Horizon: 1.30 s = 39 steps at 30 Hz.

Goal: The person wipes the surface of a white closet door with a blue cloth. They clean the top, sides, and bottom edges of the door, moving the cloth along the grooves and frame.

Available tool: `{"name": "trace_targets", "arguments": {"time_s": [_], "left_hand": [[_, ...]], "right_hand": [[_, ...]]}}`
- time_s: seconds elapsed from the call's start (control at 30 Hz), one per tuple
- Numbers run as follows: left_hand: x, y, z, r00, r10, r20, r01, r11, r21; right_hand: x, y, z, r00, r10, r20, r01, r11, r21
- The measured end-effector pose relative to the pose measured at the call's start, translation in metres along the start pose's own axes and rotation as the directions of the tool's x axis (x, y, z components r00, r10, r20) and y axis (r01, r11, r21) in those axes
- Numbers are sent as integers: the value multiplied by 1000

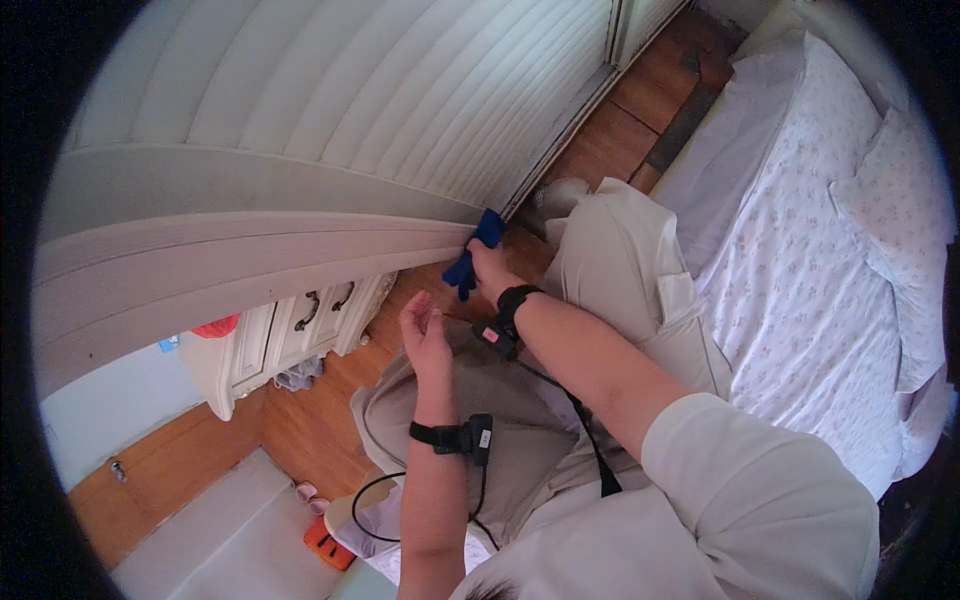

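My right hand (487, 264) is closed on a dark blue cloth (486, 230). The cloth touches the low end of a pale wooden frame edge (260, 250), near the floor, beside a white slatted door panel (400, 110). Part of the cloth hangs below my fingers. To the left, my left hand (428, 335) hovers above the floor with nothing in it, fingers loosely bent and thumb apart. Each wrist wears a black strap with a small device; a black cable runs from the left one.
A bed (790, 260) with flowered bedding stands at the right. On the left is a white cabinet (285, 335) with dark handles, and grey cloth (300, 373) lies by its base. Pink slippers (311, 497) and an orange item (328, 543) are at lower left. My bent knees (615, 265) are close by.
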State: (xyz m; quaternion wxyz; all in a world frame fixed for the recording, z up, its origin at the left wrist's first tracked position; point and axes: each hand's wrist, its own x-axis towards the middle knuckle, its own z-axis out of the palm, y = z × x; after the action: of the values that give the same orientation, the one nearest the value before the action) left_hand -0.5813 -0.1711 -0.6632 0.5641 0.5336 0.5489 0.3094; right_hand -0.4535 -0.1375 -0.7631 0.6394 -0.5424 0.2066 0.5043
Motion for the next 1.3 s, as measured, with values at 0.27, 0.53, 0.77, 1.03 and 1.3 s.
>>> {"name": "trace_targets", "arguments": {"time_s": [0.27,0.53,0.77,1.03,1.3], "left_hand": [[-12,16,-29,993,-64,-100,68,997,39],[-3,22,6,993,-102,-61,106,993,56],[-7,41,-5,979,-143,-146,140,990,-29],[3,36,29,983,-180,-41,179,983,-38],[11,52,16,989,-148,-19,147,988,-37]], "right_hand": [[-43,20,23,987,-121,103,127,990,-57],[61,60,-28,961,-243,-131,148,852,-502],[2,37,-5,971,-238,10,228,914,-335],[69,70,-39,931,-345,-123,216,789,-575],[19,44,-19,996,-92,-22,81,950,-302]]}}
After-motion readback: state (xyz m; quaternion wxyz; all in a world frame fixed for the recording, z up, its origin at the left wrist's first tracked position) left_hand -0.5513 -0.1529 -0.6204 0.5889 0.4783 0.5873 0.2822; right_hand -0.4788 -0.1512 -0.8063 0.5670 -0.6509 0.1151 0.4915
